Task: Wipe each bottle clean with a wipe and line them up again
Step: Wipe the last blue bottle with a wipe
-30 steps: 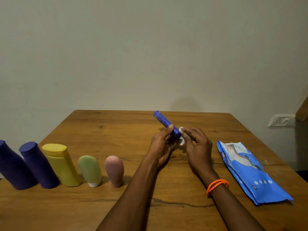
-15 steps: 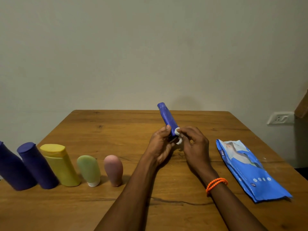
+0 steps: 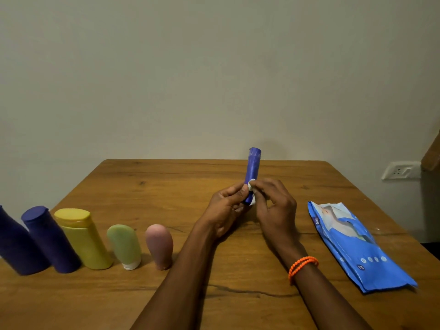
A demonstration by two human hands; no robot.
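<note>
- Above the worktop (image 3: 166, 186), centre-right: slim blue bottle (image 3: 252, 172), lifted clear of the wood and nearly upright, so its whole side can be reached.
- Left hand (image 3: 223, 210): my fingers (image 3: 234, 190) grasp the bottle's lower end, steadying it.
- Right hand (image 3: 273, 206): fingers pinch a small white wipe (image 3: 252, 189) against the bottle's lower side; I judge this a rubbing stroke in progress.
- Row at left, standing on the worktop, each just beside the next: two dark purple bottles (image 3: 51, 241), yellow bottle (image 3: 82, 239), green bottle (image 3: 123, 246), pink bottle (image 3: 159, 246). A free place lies to the right of the pink one, probably for the blue bottle's return.
- Blue wipe packet (image 3: 352, 246): flat at right, within reach of my right hand.
- Orange bracelet (image 3: 302, 266): on my right wrist.
- Change since a second ago: the bottle leaned away to the left then; now it stands almost vertical, and the wipe sits on its side.
</note>
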